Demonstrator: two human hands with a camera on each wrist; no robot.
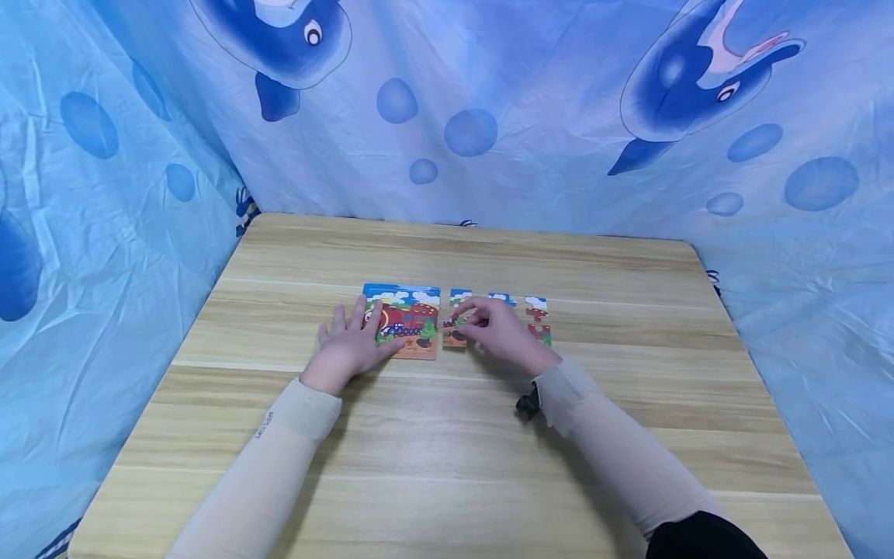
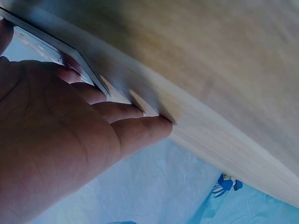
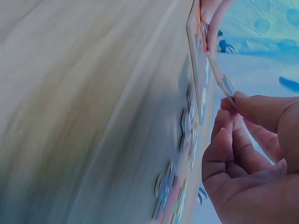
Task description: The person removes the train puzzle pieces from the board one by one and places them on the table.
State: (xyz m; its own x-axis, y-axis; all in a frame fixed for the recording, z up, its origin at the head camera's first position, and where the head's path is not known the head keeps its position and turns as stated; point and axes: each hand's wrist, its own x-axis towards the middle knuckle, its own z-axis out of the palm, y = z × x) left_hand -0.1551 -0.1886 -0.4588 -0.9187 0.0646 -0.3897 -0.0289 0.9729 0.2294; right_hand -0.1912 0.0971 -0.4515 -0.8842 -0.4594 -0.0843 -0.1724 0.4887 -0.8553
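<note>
A square jigsaw puzzle board (image 1: 424,310), printed with a red train, trees and clouds, lies on the table. My left hand (image 1: 345,348) rests over its left part with fingers spread; the left wrist view shows fingertips on the board's edge and the tabletop. Between thumb and fingertips, my right hand (image 1: 508,335) pinches a puzzle piece (image 3: 224,84). In the right wrist view this piece is tilted and raised off the table, close to the board. Loose pieces lie right of the board, among them a cloud piece (image 1: 536,303) and a red-and-green piece (image 1: 541,334); my right hand partly hides others.
The pieces and board sit on a wood-grain table (image 1: 447,466) with rounded far corners. Behind and at both sides hangs a blue curtain (image 1: 545,178) with dolphins and bubbles. A small black object (image 1: 528,404) is at the right cuff.
</note>
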